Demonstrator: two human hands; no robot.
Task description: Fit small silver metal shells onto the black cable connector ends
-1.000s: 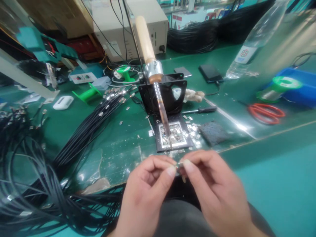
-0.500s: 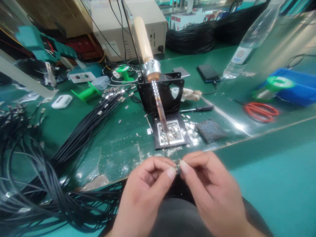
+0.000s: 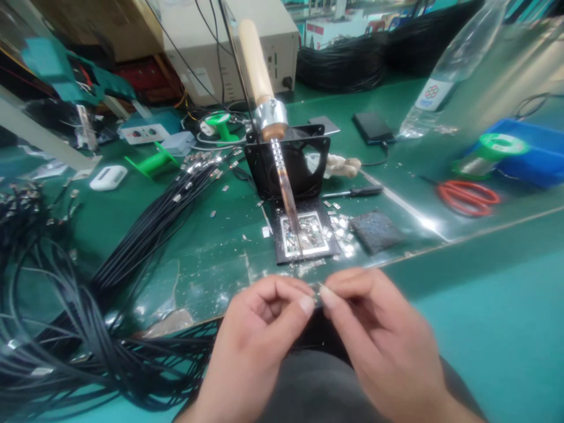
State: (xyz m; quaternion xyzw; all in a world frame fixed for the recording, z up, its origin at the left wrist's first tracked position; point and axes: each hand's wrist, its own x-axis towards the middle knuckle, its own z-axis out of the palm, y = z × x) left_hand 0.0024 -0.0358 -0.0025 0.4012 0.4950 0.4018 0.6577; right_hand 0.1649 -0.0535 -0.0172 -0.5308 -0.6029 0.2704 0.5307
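My left hand and my right hand meet fingertip to fingertip just in front of the bench edge. Thumb and forefinger are pinched on each side. Some tiny piece seems to sit between the tips, mostly covered and too small to name. Straight ahead, a soldering iron with a wooden handle slants down over a black fan frame. Its tip points into a white-rimmed square tray of small metal bits. Small metal pieces lie scattered beside the tray.
Bundled black cables spread over the left side and hang past the edge. Right of the tray are a dark sponge-like pad, a screwdriver, red-handled scissors, a solder spool, a blue bin and a plastic bottle.
Both hands keep the same pinch at nearly the same place. The view has shifted very slightly, with bench things a little higher in the picture.
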